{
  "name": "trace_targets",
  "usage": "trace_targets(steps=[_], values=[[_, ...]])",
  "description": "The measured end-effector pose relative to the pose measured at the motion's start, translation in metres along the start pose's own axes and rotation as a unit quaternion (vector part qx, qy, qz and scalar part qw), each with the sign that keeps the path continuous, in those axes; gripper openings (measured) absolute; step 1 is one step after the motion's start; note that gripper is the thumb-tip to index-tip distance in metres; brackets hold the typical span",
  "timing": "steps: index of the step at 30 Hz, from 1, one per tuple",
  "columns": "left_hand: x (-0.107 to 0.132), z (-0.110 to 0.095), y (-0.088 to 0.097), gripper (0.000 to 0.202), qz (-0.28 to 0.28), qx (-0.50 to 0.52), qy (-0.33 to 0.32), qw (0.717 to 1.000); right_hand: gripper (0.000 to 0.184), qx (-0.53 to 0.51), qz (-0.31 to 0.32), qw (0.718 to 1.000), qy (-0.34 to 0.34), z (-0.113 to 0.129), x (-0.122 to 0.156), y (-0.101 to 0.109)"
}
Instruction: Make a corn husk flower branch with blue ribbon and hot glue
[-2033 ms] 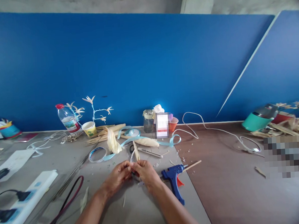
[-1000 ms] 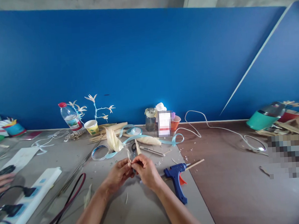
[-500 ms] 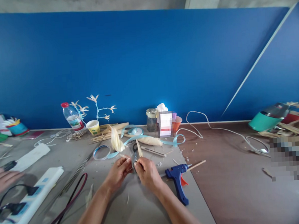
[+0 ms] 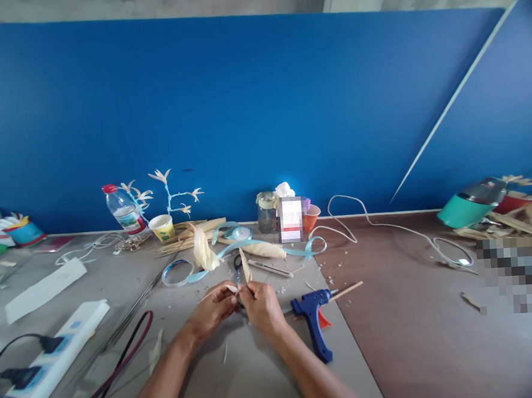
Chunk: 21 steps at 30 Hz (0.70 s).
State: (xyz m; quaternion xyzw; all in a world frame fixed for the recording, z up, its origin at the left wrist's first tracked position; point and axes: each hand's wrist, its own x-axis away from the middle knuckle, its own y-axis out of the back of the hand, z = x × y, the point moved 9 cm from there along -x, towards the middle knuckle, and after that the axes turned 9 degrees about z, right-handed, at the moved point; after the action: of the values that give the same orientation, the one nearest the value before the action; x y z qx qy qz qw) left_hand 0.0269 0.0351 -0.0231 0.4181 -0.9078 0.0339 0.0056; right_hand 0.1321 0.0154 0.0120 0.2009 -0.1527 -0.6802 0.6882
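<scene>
My left hand (image 4: 213,310) and my right hand (image 4: 261,307) meet above the grey table (image 4: 241,374), fingers pinched together. Between them they hold a small pale corn-husk piece (image 4: 245,273) whose pointed tip sticks up above my right fingers. Black-handled scissors (image 4: 237,265) lie just beyond my hands. A blue glue gun (image 4: 315,317) with a glue stick in its back lies right of my right hand. A light blue ribbon (image 4: 233,249) and more husk pieces (image 4: 202,251) lie farther back.
A white power strip (image 4: 50,356) with black plugs and a dark cable (image 4: 118,364) lie at the left. A water bottle (image 4: 121,211), paper cup (image 4: 162,227), husk-flower twig, jar (image 4: 265,213) and orange cup stand by the blue wall. A white cord (image 4: 385,231) crosses the brown table part.
My hands stay pinched on the husk piece, shifting it slightly. Another person's hand seen at the left edge half a second ago has gone out of view.
</scene>
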Motion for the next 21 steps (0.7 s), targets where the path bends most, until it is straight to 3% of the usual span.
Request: trace_targets(steps=[3,7,11,13,15,21], values=[[-0.002,0.004,-0.003,0.04,0.026,-0.01,0.014,1.0,0.039,0.01,0.001,1.0,-0.023,-0.004,-0.001,0.0],[-0.002,0.003,0.001,0.038,0.008,-0.06,0.017,0.998,0.041,0.009,0.012,0.999,-0.035,-0.006,-0.001,-0.002],[0.001,0.0,0.003,0.035,-0.008,-0.03,0.011,0.999,0.044,-0.089,0.042,0.995,-0.027,-0.008,-0.003,-0.006],[0.002,-0.004,0.003,0.034,-0.017,0.028,-0.006,0.999,0.041,-0.144,0.036,0.989,-0.003,-0.004,-0.003,-0.002],[0.003,-0.007,0.001,0.034,-0.016,0.085,-0.018,0.996,0.026,-0.186,0.028,0.981,0.04,0.003,-0.003,0.002],[0.005,-0.002,-0.001,0.026,-0.027,0.156,-0.004,0.987,0.013,-0.237,0.082,0.961,0.114,0.021,0.001,-0.01]])
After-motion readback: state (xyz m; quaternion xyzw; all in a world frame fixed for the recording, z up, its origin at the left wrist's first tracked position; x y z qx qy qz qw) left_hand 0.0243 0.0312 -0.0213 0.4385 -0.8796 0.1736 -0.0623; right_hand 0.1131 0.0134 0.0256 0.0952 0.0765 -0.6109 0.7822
